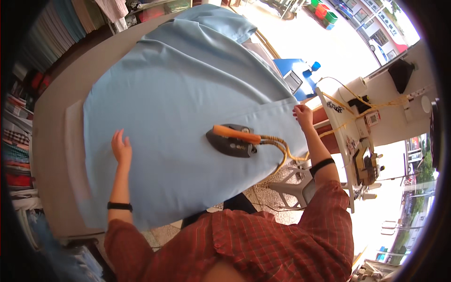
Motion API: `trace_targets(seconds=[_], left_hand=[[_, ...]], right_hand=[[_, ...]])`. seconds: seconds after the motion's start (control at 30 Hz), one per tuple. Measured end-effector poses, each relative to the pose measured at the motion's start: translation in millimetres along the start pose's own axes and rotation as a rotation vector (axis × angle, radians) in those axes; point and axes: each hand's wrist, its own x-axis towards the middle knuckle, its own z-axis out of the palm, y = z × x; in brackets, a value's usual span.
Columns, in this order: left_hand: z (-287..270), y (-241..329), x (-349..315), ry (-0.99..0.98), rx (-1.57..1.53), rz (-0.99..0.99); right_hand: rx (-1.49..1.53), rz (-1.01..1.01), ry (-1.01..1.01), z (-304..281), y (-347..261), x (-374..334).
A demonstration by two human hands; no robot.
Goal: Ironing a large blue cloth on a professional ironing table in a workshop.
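A large light blue cloth point(159, 98) covers most of the padded table in front of me. On it, right of the middle, rests a dark iron point(235, 148) with an orange handle, its sole down and its tip to the left. Neither hand touches the iron. My left hand point(122, 148) is over the left part of the cloth, fingers apart and nothing in them. At the cloth's right edge, beside a long fold, my right hand point(304, 115) has its fingers curled together on the edge of the fabric.
Striped cords point(284, 149) run from the iron off the right edge. A grey stool point(293, 188) stands below there. On the right, a shelf board point(340, 141) holds a sewing machine point(366, 164). Hanging fabrics point(56, 28) line the far left. The beige table edge point(51, 141) shows at left.
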Motion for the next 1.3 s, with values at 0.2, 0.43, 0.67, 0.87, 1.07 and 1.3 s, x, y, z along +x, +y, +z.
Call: trace_targets(seconds=[0.2, 0.43, 0.67, 0.87, 1.07, 1.3], left_hand=[[35.9, 56.3, 52.6, -0.151, 0.065, 0.067], [119.1, 158.2, 127.2, -0.336, 0.134, 0.300], [159.6, 158.1, 148.1, -0.389, 0.470, 0.111], [181.5, 170.1, 145.2, -0.378, 0.510, 0.161], [176.4, 153.8, 148.0, -0.363, 0.522, 0.179], [115.5, 164.1, 112.8, -0.280, 0.160, 0.529]], right_hand=[[-0.394, -0.312, -0.039, 88.8, -25.7, 179.6], [-0.442, -0.240, -0.068, 163.4, -21.5, 328.1], [-0.367, -0.164, -0.236, 162.2, -90.1, 330.0], [-0.542, -0.059, 0.065, 102.1, -28.8, 377.6], [-0.839, -0.449, 0.166, 110.8, -23.5, 288.9], [-0.314, -0.575, -0.552, 72.3, -29.0, 74.5]])
